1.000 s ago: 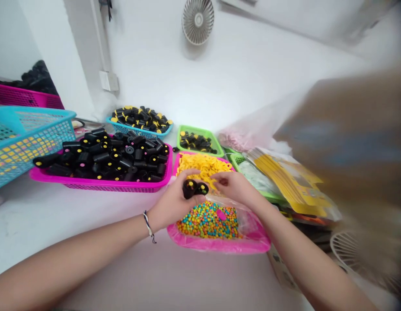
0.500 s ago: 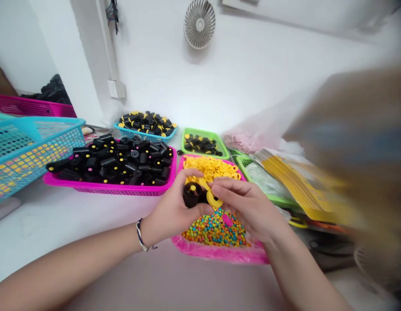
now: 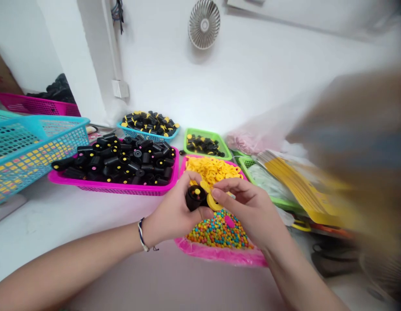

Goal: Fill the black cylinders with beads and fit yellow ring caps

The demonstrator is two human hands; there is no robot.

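My left hand (image 3: 173, 211) is wrapped round a small black plastic cylinder (image 3: 193, 204), its open end tilted up toward me. Inside it shows a yellow centre peg with a few coloured specks around it. My right hand (image 3: 257, 211) pinches a yellow plastic ring-shaped cap (image 3: 214, 204) beside the cylinder's right side. The fingertips of both hands almost meet there. Below them lies a heap of small multicoloured beads (image 3: 216, 235) with a pink scoop-like piece (image 3: 229, 221) on it. Just behind the hands, yellow plastic caps (image 3: 215, 169) fill part of the pink tray.
A pink basket (image 3: 122, 186) of black cylinders stands left, near a tall blue basket (image 3: 58, 144). Blue (image 3: 148, 134) and green (image 3: 192, 131) baskets of black-and-yellow parts sit by the wall. Yellow card packs (image 3: 284, 181) lie right. A blurred brown shape (image 3: 359, 142) blocks the right side.
The view has shifted slightly, moving the scene a little right. The black cylinder's opening is tipped more toward me, showing specks inside. Both hands keep their holds.
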